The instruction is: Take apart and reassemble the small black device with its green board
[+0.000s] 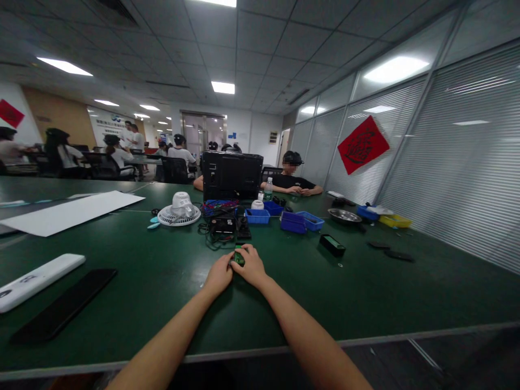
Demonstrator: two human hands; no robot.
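Observation:
Over the green tabletop (162, 303), both hands meet on a small green circuit board (239, 259), partly covered by fingers. My left hand (220, 275) grips its left side, fingers closed. My right hand (252, 266) curls over its right side with the fingertips on top. Just beyond the hands lie a black box with a label (223, 225) and a tangle of cables (209, 238). To the right sits an open black case (332, 245) with a green inside.
A monitor (232, 176) stands behind blue bins (293, 222). Fan parts (179, 214), a white sheet (77, 212), a long white case (40, 279) and a black panel (65, 306) lie left. A steel bowl (344, 216) is right. Across the table sits another person (294, 181).

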